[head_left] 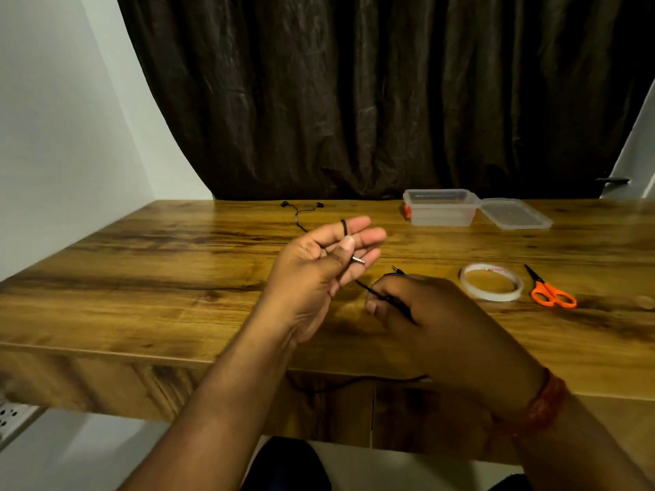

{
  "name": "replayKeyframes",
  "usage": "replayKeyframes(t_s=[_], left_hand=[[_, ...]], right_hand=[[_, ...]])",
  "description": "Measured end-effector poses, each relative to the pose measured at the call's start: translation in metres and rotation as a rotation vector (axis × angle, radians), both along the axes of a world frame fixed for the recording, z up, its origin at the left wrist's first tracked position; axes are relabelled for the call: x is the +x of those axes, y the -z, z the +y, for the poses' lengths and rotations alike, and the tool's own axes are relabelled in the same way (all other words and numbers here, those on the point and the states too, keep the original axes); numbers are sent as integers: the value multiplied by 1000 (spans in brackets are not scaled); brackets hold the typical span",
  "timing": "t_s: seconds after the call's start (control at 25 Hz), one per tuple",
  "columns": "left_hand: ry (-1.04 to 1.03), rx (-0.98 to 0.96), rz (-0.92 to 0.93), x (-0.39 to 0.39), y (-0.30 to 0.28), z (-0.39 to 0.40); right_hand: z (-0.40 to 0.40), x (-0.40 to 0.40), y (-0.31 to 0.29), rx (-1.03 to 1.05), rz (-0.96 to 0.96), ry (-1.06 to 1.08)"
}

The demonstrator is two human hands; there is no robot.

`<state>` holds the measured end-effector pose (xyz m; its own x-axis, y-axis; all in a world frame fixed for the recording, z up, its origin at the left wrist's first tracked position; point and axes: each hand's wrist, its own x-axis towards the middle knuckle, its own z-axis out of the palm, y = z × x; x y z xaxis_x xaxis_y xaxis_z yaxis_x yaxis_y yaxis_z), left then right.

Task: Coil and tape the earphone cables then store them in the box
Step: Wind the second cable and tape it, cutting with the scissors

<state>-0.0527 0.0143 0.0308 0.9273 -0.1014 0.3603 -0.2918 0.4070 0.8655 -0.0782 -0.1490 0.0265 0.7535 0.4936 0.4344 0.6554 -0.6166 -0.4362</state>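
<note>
My left hand [319, 274] is raised over the wooden table [141, 278], palm toward me, fingers straight. Its thumb pins the silver jack plug [358, 259] of a black earphone cable [375, 294], and one loop of cable wraps the index finger. My right hand [425, 313] pinches the same cable just to the right, low over the table. The cable hangs off the front edge below. Its two earbuds [301, 206] lie at the back of the table. A clear plastic box [439, 209] stands open at the back right, its lid [514, 214] beside it.
A roll of clear tape [492, 281] lies flat to the right of my right hand. Orange-handled scissors [549, 290] lie further right. A dark curtain hangs behind the table. A white power strip [10, 416] sits low at the left edge.
</note>
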Motion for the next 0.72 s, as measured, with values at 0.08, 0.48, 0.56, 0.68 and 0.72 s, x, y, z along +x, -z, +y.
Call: replayKeyframes(t_s=[0.08, 0.48, 0.56, 0.68, 0.72], left_hand=[[-48, 146, -3, -3, 8, -2], [124, 239, 35, -21, 28, -18], [157, 198, 15, -25, 28, -17], [207, 111, -20, -31, 19, -16], [218, 79, -39, -31, 15, -17]], right_hand=[[-7, -4, -15, -68, -65, 13], [-18, 30, -43, -14, -262, 33], [-17, 37, -36, 111, -235, 41], [-11, 49, -16, 354, -41, -25], [-7, 50, -8, 476, 117, -89]])
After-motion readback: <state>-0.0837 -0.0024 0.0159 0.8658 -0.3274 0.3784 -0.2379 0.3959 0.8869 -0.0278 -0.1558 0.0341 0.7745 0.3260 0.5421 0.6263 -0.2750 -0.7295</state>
